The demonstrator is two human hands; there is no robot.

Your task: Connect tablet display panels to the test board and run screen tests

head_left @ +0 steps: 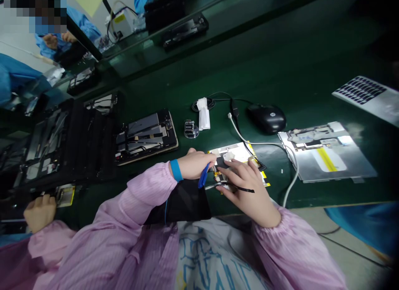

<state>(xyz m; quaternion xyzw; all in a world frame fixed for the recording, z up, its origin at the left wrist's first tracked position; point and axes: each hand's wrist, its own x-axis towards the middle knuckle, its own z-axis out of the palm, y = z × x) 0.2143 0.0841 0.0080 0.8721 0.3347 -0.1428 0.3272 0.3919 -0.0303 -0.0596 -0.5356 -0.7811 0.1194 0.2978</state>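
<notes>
In the head view my left hand (196, 163), with a blue band at the wrist, is closed around a flat blue tool (203, 176) whose exact kind I cannot make out. It sits at the left edge of a tablet battery and circuit board assembly (240, 151) with yellow tape edges. Fingers of my right hand (252, 186) are spread over the assembly's front part, thumb low and fingertips on the board. A thin black strip (246, 190) and a silver piece lie by the thumb; whether they are gripped is unclear.
An opened tablet (146, 136) and a small counter (190, 129) lie left of the assembly. A black mouse (268, 119), a white cable (294, 173) and a metal tablet panel (330, 153) are at right. A co-worker's hand (40, 213) is at far left.
</notes>
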